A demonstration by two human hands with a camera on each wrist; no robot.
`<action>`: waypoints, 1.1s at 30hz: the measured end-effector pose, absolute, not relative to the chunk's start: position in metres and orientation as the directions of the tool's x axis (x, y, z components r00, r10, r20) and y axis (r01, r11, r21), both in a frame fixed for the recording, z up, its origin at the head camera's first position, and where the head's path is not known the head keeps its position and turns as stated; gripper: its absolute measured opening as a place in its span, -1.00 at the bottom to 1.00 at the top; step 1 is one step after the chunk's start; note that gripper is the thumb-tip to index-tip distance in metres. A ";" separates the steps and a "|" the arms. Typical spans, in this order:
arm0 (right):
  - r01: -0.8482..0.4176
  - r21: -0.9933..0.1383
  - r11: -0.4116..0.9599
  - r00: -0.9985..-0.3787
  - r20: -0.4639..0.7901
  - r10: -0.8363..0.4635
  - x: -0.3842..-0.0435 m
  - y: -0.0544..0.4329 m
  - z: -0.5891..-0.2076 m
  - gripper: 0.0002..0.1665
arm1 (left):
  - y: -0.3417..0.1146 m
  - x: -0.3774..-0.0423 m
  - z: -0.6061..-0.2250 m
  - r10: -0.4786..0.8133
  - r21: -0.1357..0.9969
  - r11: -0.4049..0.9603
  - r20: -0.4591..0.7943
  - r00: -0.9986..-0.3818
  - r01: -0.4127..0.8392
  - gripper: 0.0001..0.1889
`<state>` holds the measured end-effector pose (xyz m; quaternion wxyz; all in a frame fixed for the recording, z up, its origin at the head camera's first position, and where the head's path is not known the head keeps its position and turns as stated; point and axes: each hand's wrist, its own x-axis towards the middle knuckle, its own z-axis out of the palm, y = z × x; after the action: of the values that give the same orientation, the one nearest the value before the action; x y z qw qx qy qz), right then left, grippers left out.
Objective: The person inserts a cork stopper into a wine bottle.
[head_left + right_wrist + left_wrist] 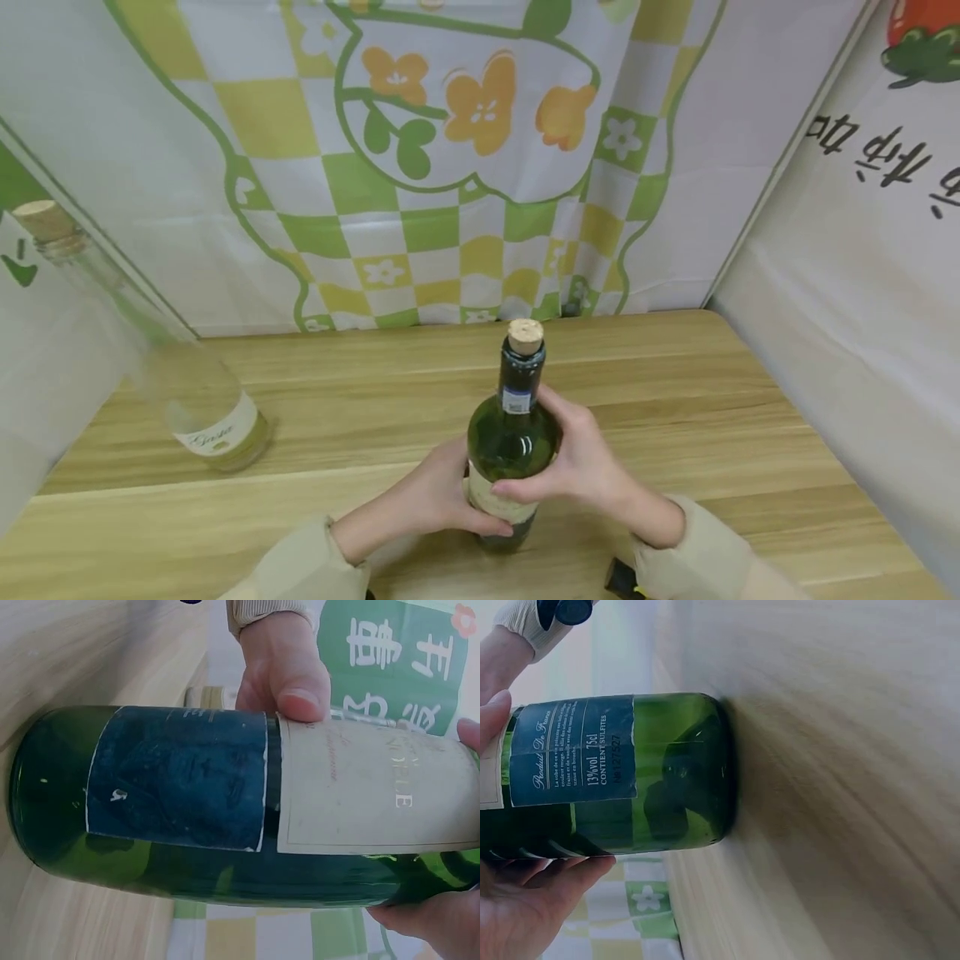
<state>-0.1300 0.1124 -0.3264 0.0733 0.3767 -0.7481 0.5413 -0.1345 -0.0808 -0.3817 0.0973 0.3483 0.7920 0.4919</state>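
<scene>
A green wine bottle (pixel 517 442) with a cork (pixel 526 336) in its neck stands roughly upright in front of me. My left hand (pixel 442 492) grips its lower body from the left, the thumb across the front label. Higher up on the right side, my right hand (pixel 577 462) wraps round the body, its thumb also across the front. A cream label (pixel 360 787) and a dark blue label (pixel 176 780) show in the right wrist view. In the left wrist view the bottle's base (pixel 724 772) is right at the wooden tabletop (pixel 840 750).
At the left stands a clear bottle (pixel 217 408) with a cork (pixel 45 221) and a white label. A small black object (pixel 621 577) lies beside my right sleeve. A patterned curtain (pixel 457 250) hangs behind the table, and white cloth walls rise on both sides.
</scene>
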 end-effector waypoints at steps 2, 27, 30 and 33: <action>-0.628 -0.763 0.152 -0.728 0.508 -0.460 -0.130 0.120 -0.326 -0.14 | -0.074 -0.138 -0.381 0.660 0.848 0.276 0.174 -0.730 0.452 -0.20; -0.474 -0.696 0.539 -0.851 0.519 -0.078 -0.159 0.221 -0.298 -0.19 | 0.048 -0.207 -0.363 0.689 0.851 0.255 0.174 -0.704 0.460 -0.18; -0.446 -0.684 0.578 -0.853 0.520 -0.042 -0.163 0.231 -0.295 -0.20 | 0.064 -0.212 -0.361 0.678 0.848 0.246 0.195 -0.709 0.469 -0.18; -0.429 -0.696 0.576 -0.857 0.515 -0.016 -0.168 0.241 -0.291 -0.19 | 0.078 -0.219 -0.360 0.667 0.856 0.221 0.216 -0.713 0.467 -0.19</action>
<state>-0.1678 0.2408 -0.2914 0.2336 0.1297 -0.8563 0.4420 -0.2190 0.0785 -0.3598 0.0989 0.3655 0.7751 0.5058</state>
